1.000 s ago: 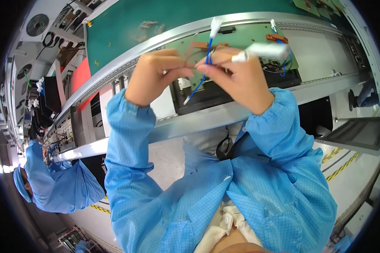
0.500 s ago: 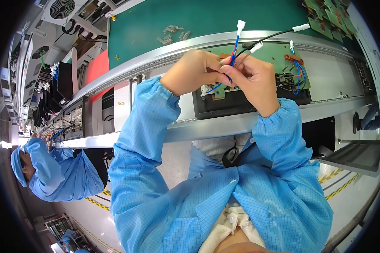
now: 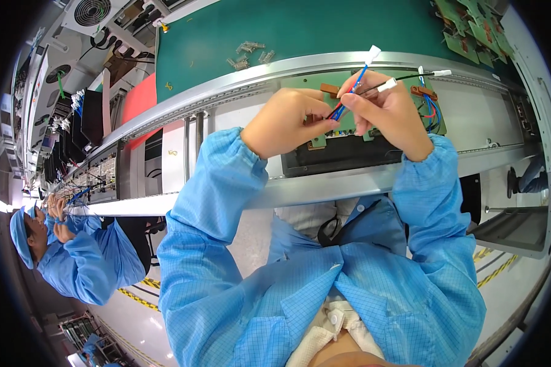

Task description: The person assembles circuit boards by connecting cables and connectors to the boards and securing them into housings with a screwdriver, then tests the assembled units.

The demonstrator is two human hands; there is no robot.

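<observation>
A green conveyor belt (image 3: 324, 27) is framed by a metal rail (image 3: 226, 92). Small metal springs (image 3: 251, 54) are scattered on it, and green circuit boards (image 3: 471, 30) are laid at its right end.

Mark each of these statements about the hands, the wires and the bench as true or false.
1. Both hands, left hand and right hand, pinch the wire bundle. True.
2. The wires end in black plugs. False: the connectors are white.
3. The mat behind the conveyor rail is green. True.
4. The small springs lie in the left hand. False: they lie on the mat.
5. Nobody else is in view. False: a co-worker in blue sits at the person's left.
</observation>
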